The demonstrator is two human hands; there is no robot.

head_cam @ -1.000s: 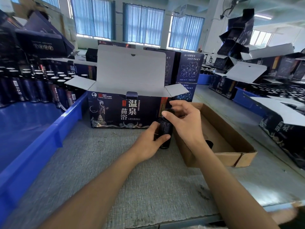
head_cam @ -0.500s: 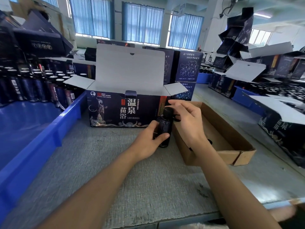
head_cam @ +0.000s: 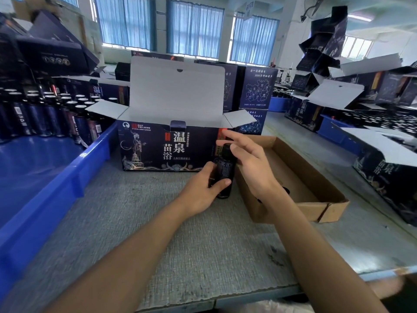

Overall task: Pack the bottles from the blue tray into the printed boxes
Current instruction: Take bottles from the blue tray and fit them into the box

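- The bottle [head_cam: 223,170] stands upright on the tabletop [head_cam: 158,233], its long axis vertical and its cap on top. It is just in front of the right front corner of the printed box [head_cam: 158,152].
- The left hand [head_cam: 199,190] comes in from the near side of the box. Its grip is wrapped round the bottle's lower body, with the thumb across the front.
- The right hand [head_cam: 250,161] is at the bottle's cap, on the side away from the box's printed face. Its fingers are stretched out and spread, so the grip is wide and holds nothing. The thumb lies close to the cap, but I cannot tell whether it touches.
- The box's mouth lies above and behind the bottle. The lid flap stands up at the back and both side flaps are folded outward.
- By my reading, the bottle must rise cap-first over the front wall and then go down inside. The left hand already has it, so that hand is the nearer one for the lift.
- The front wall hides the box's inside, so I cannot tell how full it is.
- Left of the box, just beside it, runs the rim of the blue tray [head_cam: 74,186]. More bottles [head_cam: 52,118] stand packed upright at its far end.
- Right of the box, just beside the held bottle, lies a shallow brown cardboard tray [head_cam: 316,208].
- More printed boxes stand behind the box, and others [head_cam: 383,177] stand well off to its right.
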